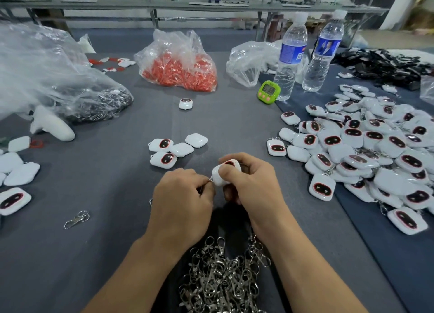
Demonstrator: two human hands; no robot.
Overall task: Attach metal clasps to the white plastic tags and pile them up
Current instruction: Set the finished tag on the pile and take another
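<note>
My right hand (249,186) grips a white plastic tag (219,177) with a dark red-rimmed face, held above the grey table. My left hand (183,195) pinches a metal clasp ring (210,180) at the tag's left corner; most of the clasp is hidden in my fingers. A heap of loose metal clasps (223,280) lies between my forearms. Several bare tags (175,149) sit just beyond my hands. A big pile of tags with clasps (366,153) spreads on the right.
A lone clasp (77,219) lies at the left, with more tags (14,171) beyond it. Bags of red parts (180,68) and dark clasps (94,106), two water bottles (290,56), a green timer (269,91) and a single tag (185,103) stand farther back.
</note>
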